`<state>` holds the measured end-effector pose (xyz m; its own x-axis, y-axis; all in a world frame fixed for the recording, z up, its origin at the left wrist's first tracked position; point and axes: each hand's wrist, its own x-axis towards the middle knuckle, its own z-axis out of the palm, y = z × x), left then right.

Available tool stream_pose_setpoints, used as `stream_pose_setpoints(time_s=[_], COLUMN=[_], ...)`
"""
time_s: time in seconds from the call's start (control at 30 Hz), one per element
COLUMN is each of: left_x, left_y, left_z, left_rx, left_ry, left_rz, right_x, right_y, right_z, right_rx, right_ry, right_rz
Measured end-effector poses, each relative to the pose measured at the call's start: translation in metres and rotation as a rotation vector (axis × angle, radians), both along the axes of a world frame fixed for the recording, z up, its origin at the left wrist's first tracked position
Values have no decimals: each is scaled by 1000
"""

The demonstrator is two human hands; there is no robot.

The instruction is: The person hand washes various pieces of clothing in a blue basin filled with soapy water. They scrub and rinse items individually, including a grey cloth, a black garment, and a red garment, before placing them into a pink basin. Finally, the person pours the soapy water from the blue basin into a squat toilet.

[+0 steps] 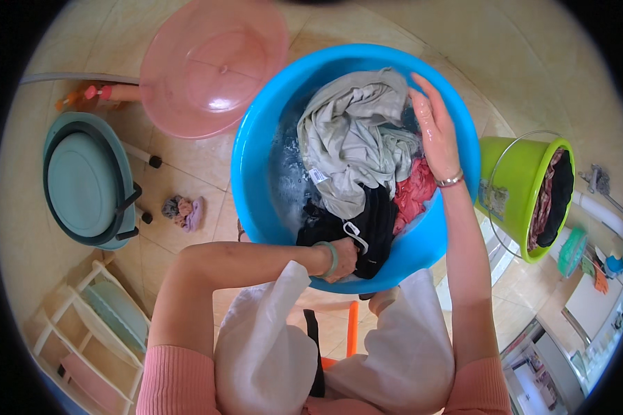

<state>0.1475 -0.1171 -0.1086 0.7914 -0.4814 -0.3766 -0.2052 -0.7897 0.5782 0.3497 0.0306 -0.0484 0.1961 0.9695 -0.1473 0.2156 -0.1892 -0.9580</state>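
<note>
A round blue basin holds water and several wet clothes in front of my knees. In its near part my left hand is closed on a black garment with a white cord, its fingertips partly hidden. A light grey garment with a white label lies heaped in the middle, and a pinkish-red cloth is on the right. My right hand, wet and with fingers stretched out, is over the basin's right side, beside the grey garment. It holds nothing.
A translucent pink basin lies at the far left. Grey-green basins, a small bunch of cloth and a white rack are on the left. A lime-green bucket with clothes lies at the right.
</note>
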Motion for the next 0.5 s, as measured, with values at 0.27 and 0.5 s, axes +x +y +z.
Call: stream_pose_setpoints(time_s=[0.27, 0.5], left_x=[0, 25], left_y=[76, 159], left_z=[10, -42], left_rx=[-250, 146], left_ry=[-364, 69], left_rz=[1062, 1106], right_x=[40, 29], right_y=[-115, -150], right_z=[-120, -105], right_rx=[-291, -421], right_ry=[-704, -462], right_rz=[199, 93])
